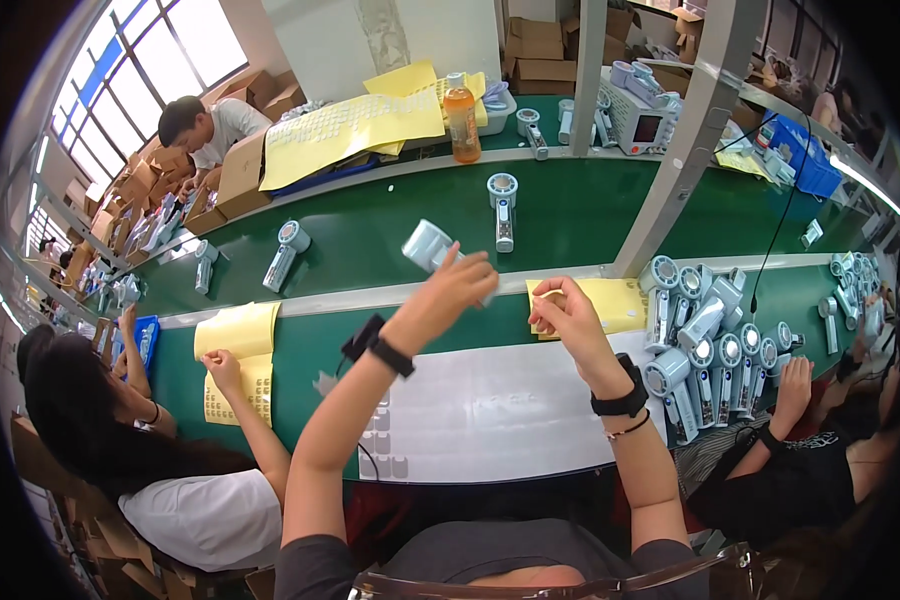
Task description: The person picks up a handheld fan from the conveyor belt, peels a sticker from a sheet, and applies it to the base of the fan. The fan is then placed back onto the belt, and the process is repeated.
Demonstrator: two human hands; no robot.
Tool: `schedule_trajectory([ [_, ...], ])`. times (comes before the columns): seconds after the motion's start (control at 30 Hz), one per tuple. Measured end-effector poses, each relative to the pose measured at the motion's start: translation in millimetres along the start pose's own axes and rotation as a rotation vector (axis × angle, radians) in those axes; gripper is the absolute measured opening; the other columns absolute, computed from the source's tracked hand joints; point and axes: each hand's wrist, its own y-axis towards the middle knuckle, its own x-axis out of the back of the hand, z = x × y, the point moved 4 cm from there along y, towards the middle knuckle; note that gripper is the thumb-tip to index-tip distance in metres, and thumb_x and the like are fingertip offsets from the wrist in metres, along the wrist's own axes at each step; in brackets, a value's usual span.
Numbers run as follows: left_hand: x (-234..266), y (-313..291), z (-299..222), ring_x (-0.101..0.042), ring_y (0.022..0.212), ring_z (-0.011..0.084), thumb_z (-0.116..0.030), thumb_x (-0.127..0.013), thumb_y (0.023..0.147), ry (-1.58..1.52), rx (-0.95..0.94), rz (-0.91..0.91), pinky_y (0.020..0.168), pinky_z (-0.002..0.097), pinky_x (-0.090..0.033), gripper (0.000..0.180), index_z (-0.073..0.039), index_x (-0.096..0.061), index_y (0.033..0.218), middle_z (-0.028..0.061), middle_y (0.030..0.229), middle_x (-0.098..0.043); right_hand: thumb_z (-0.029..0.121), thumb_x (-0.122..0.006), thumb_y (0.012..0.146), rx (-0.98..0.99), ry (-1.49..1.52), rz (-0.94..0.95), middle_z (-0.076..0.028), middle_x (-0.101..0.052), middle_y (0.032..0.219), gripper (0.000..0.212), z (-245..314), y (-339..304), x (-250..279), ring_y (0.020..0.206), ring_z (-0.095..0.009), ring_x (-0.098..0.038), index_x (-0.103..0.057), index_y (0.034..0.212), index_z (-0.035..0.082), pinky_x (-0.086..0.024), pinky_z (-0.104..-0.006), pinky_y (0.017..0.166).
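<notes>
My left hand is closed around the handle of a pale blue handheld fan. It holds the fan tilted over the near edge of the green conveyor belt, round head toward the far left. To its right, my right hand is raised with thumb and fingers pinched together, and anything between them is too small to make out. Behind that hand lies a yellow sticker sheet. Below both hands a large white sheet covers the bench, with grey stickers along its left end.
Several more fans stand clustered on the right, beside a co-worker's hand. Single fans lie along the belt. A slanted metal post rises at the right. At left, another co-worker's hand touches yellow sheets.
</notes>
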Motion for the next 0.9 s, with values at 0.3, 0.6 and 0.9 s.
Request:
schedule_trajectory([
  [0.3,-63,57,101,-0.050,0.126,0.0304,-0.033,-0.072,0.080,-0.063,0.281,0.382,0.107,0.0640,-0.028,0.053,-0.007,-0.051,0.121,0.0114,0.110,-0.061,0.010,-0.055,0.095,-0.077,-0.247,-0.116,-0.003,-0.062,0.082,0.012,-39,-54,23,0.077,-0.010,-0.056,-0.056,0.106,0.006,-0.045,-0.0234,0.072],
  [0.6,-94,124,74,-0.065,0.091,0.0380,-0.044,-0.072,0.075,0.131,0.754,-0.123,0.095,0.0599,-0.040,0.072,0.005,-0.047,0.121,0.0215,0.096,-0.067,0.010,-0.056,0.094,-0.043,-0.297,-0.113,-0.003,-0.061,0.082,0.013,-77,-69,-19,0.078,-0.009,-0.056,-0.058,0.105,0.005,-0.044,-0.0232,0.072],
  [0.9,59,39,37,-0.067,0.088,0.0322,-0.015,-0.073,0.076,-0.082,0.603,-0.656,0.076,0.0368,-0.054,0.039,0.000,-0.062,0.109,0.0182,0.099,-0.068,0.003,-0.064,0.081,0.527,-1.045,0.155,-0.007,-0.057,0.087,0.020,-101,-87,-109,0.081,-0.024,-0.054,-0.066,0.101,0.008,-0.040,-0.0362,0.073],
])
